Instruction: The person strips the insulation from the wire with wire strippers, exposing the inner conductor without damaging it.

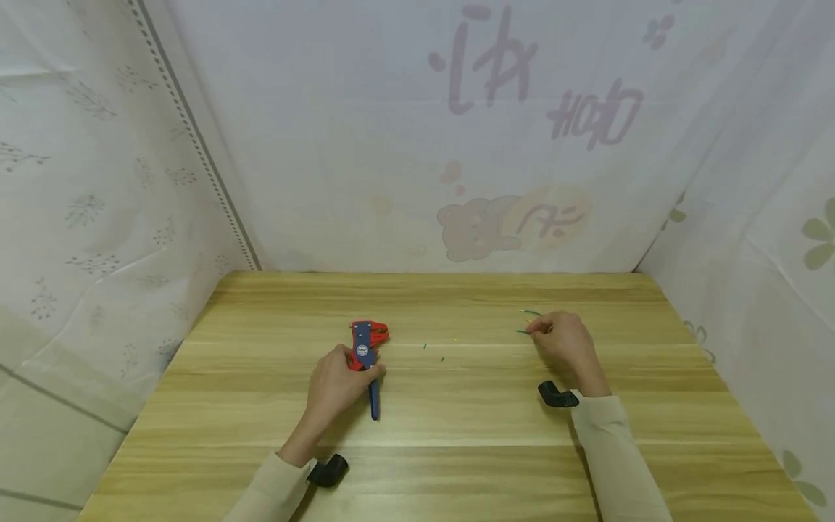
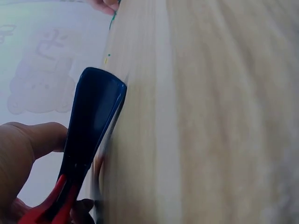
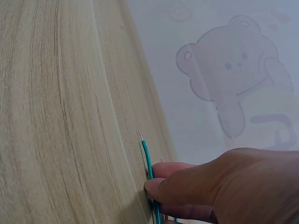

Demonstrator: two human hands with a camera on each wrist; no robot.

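On the left of the table, a wire stripper [image 1: 362,351] with a blue body and red jaws points away from me. My left hand [image 1: 339,380] grips it, thumb along one side and fingers on the other. Its dark blue handle [image 2: 93,112] fills much of the left wrist view. To the right, my right hand [image 1: 566,344] pinches a green wire [image 3: 147,156] between thumb and fingertips, close over the table. That wire's bare copper end sticks out past the fingers. Another green wire [image 1: 532,312] and a bit of yellow show beside the fingertips; the hand hides the rest.
Small cut pieces of insulation lie between the hands: a green piece [image 1: 425,346], a second green piece [image 1: 442,359] and a yellow piece [image 1: 454,340]. The wooden table [image 1: 457,413] meets a printed cloth [image 1: 365,145] at its back edge, with more cloth along both sides.
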